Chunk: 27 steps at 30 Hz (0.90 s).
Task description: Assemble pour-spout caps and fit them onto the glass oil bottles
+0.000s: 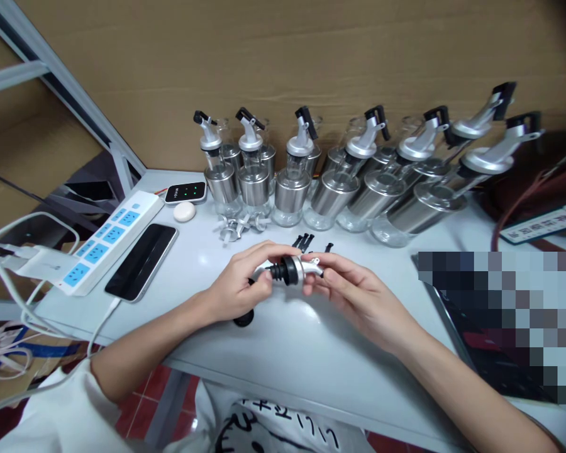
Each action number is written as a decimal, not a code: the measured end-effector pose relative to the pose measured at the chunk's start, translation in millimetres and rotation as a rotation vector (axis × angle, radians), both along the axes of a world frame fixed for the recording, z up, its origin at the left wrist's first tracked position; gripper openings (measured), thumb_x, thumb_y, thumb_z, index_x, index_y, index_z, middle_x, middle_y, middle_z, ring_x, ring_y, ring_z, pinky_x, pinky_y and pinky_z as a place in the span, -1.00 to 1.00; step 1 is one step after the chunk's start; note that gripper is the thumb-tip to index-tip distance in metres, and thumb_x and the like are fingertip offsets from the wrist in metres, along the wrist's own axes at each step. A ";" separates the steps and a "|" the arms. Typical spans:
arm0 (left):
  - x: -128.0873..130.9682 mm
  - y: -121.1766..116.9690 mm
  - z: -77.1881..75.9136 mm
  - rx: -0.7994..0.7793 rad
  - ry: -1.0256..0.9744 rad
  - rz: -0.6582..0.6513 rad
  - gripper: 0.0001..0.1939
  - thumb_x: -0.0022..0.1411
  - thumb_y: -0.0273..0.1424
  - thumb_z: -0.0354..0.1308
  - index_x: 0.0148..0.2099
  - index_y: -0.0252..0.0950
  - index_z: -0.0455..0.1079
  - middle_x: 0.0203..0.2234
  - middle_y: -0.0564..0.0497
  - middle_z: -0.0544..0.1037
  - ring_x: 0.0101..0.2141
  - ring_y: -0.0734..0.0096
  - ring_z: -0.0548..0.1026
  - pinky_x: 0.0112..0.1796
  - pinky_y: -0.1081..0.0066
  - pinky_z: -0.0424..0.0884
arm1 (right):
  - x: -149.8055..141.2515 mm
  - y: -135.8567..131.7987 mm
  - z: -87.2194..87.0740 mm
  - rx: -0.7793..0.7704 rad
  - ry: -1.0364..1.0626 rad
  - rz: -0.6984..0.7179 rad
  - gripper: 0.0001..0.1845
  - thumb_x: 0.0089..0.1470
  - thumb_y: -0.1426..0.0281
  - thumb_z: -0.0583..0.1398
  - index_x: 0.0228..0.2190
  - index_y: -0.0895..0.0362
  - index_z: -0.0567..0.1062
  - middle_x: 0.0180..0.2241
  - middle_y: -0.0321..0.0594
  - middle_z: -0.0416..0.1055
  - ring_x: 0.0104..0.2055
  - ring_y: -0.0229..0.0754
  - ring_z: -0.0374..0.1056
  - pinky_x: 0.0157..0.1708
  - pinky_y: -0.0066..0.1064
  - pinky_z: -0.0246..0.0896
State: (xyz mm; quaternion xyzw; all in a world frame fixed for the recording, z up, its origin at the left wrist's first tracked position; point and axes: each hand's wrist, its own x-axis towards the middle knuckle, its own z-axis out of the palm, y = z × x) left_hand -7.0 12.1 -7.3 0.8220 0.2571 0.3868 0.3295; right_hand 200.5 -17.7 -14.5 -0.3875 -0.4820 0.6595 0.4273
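Note:
Between my two hands lies a pourer spout (pixel 292 270) with a silver cap and a black ribbed stopper, held level above the table. My left hand (pixel 240 283) is closed round its stopper end. The fingertips of my right hand (pixel 358 292) pinch its silver spout end. Beneath my left hand a round black part (pixel 243 318) rests on the table, partly hidden. Several small black levers (pixel 304 241) lie just beyond my hands. A few silver spout pieces (pixel 238 228) sit in a heap to their left.
Along the cardboard wall stand several glass-and-steel bottles (pixel 292 192), the front ones topped with pourers. At left are a power strip (pixel 108 236), a charging phone (pixel 141 261), a small black-faced device (pixel 185 192) and a white round case (pixel 184 212). A laptop (pixel 481 340) occupies the right.

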 end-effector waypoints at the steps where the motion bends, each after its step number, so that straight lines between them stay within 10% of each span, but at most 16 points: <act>1: 0.1 0.1 0.3 0.000 0.006 0.013 -0.69 0.25 -0.43 -0.10 0.02 -0.24 0.28 -0.18 -0.08 0.48 -0.20 0.34 0.45 -0.18 0.33 0.41 | 0.1 0.2 0.3 0.070 -0.120 -0.067 -0.70 0.06 0.16 0.23 -0.19 0.03 0.52 -0.35 -0.24 0.41 -0.35 -0.22 0.34 -0.27 -0.33 0.30; 5: 1.7 -0.8 1.2 0.042 0.095 0.056 -0.65 0.20 -0.46 -0.04 0.05 -0.23 0.26 -0.21 -0.07 0.43 -0.20 0.31 0.41 -0.17 0.29 0.40 | -0.1 -2.7 2.0 0.310 -0.370 -0.281 -0.81 0.07 0.28 0.22 -0.24 0.05 0.49 -0.45 -0.30 0.26 -0.42 -0.26 0.24 -0.42 -0.44 0.22; 9: 5.3 -4.1 0.7 0.080 0.138 0.041 -0.62 0.17 -0.47 0.01 0.06 -0.24 0.27 -0.26 -0.04 0.39 -0.24 0.35 0.40 -0.19 0.32 0.40 | -5.4 -9.4 2.0 0.417 -0.347 -0.144 -0.75 0.06 0.39 0.22 -0.16 0.05 0.43 -0.23 -0.21 0.36 -0.22 -0.20 0.34 -0.23 -0.38 0.31; 27: 8.3 -10.2 4.2 0.055 0.342 0.102 -0.82 0.15 -0.28 -0.03 -0.31 -0.30 0.25 -0.47 0.05 0.39 -0.43 0.39 0.34 -0.30 0.32 0.18 | -10.6 -12.7 2.5 0.364 -0.310 -0.108 -0.71 -0.05 0.47 0.23 -0.21 0.10 0.41 -0.22 -0.17 0.49 -0.27 -0.19 0.45 -0.19 -0.33 0.41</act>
